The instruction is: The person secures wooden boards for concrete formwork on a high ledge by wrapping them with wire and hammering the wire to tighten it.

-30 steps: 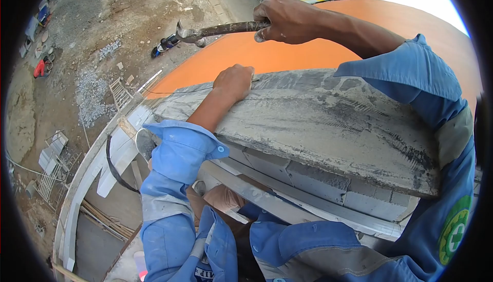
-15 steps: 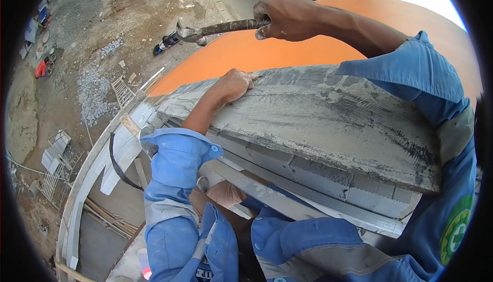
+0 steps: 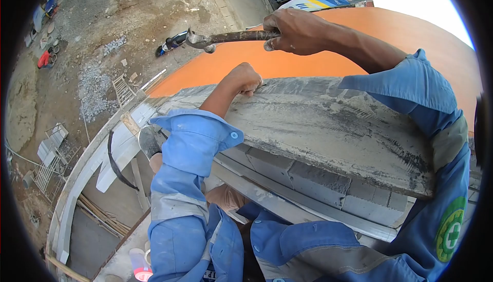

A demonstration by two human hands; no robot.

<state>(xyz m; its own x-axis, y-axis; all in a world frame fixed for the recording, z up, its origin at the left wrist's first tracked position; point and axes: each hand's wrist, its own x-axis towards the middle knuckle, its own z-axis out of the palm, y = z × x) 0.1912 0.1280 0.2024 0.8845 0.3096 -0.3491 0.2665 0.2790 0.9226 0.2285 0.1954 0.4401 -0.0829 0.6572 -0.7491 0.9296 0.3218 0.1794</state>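
Note:
My right hand [image 3: 298,31] grips a hammer [image 3: 241,36] by the end of its handle. The hammer is raised beyond the far edge of a mortar-smeared grey slab [image 3: 328,123], its head pointing left. At that edge, my left hand [image 3: 246,78] rests with its fingers curled closed; whatever they may pinch is hidden. Under the slab runs a course of light grey blocks [image 3: 318,182].
An orange curved surface [image 3: 370,30] lies beyond the slab. Metal rails [image 3: 287,205] run below the blocks. Far down at left are rubble ground [image 3: 92,92], a motorbike [image 3: 172,43] and a person in red [image 3: 45,59]. Bamboo poles [image 3: 102,215] lie at lower left.
My left hand has shifted right along the slab edge, and its fingers now look more curled. My right hand and the hammer sit slightly lower and further right. The view has shifted a little.

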